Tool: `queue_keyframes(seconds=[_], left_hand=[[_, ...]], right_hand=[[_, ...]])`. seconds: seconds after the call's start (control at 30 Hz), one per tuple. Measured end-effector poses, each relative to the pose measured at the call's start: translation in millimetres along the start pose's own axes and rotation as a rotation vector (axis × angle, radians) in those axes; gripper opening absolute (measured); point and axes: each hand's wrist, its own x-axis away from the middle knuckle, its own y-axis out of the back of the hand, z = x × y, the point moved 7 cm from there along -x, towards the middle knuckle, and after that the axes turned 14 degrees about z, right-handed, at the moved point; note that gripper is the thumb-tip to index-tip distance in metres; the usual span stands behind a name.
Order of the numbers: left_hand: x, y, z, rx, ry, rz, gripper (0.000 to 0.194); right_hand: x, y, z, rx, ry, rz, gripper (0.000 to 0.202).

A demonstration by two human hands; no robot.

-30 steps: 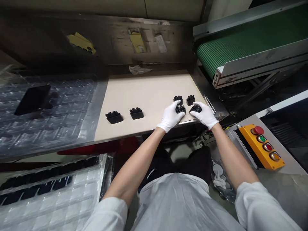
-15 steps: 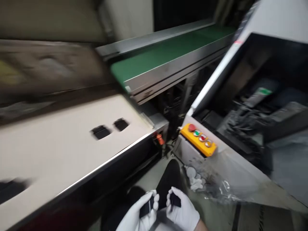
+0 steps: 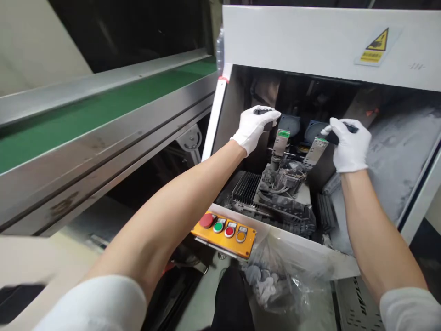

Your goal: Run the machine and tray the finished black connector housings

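Note:
My left hand, in a white glove, is closed around a small dark piece; its exact kind is hard to make out. A similar dark piece is gripped in my gloved right hand. Both hands are raised inside the opening of a white machine. Between them stand two metal holders with green tops, a left holder and a right holder. Behind these are two blue-grey discs, one disc near my left fingers.
A yellow button box is mounted on the machine's front edge. Below hangs a clear plastic bag with pale round pieces. A green conveyor belt runs along the left. Cables and black bellows fill the machine's floor.
My view has swung right, from the pale table to the machine. Both hands have risen from near my lap into the machine opening, each still holding a dark piece.

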Motion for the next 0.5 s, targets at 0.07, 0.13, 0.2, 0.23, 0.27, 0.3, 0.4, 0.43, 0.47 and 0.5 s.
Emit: queue_keyframes(seconds=[0.07,0.13,0.2,0.23,0.27,0.3,0.4,0.43,0.47,0.5], left_hand=[[-38,-13.3,33,-0.009,-0.005,0.023,0.017],[-62,-27.2,62,0.023,0.026,0.089,0.015],[-73,-40.5,83,0.058,0.068,0.194,0.018],[-75,-45.8,89,0.07,0.078,0.245,0.021],[-75,-49.5,93,0.076,0.076,0.282,0.023],[-75,-51.7,94,0.075,0.065,0.306,0.025],[-70,-50.3,93,0.066,0.036,0.283,0.028],[-69,-49.0,92,0.064,0.033,0.264,0.029],[-67,-47.9,92,0.061,0.031,0.248,0.028],[-66,-47.4,92,0.059,0.031,0.239,0.027]], right_hand=[[-31,8,-35,0.048,-0.042,0.006,0.019],[-47,9,-64,0.06,-0.121,0.06,0.022],[-51,5,-83,0.032,-0.178,0.128,0.026],[-50,3,-89,0.01,-0.193,0.149,0.029],[-48,2,-92,-0.014,-0.198,0.157,0.031],[-46,1,-93,-0.032,-0.195,0.159,0.033],[-39,-3,-92,-0.042,-0.181,0.17,0.037],[-37,-4,-91,-0.038,-0.179,0.177,0.038],[-34,-6,-90,-0.036,-0.178,0.182,0.039],[-33,-7,-90,-0.035,-0.176,0.184,0.039]])
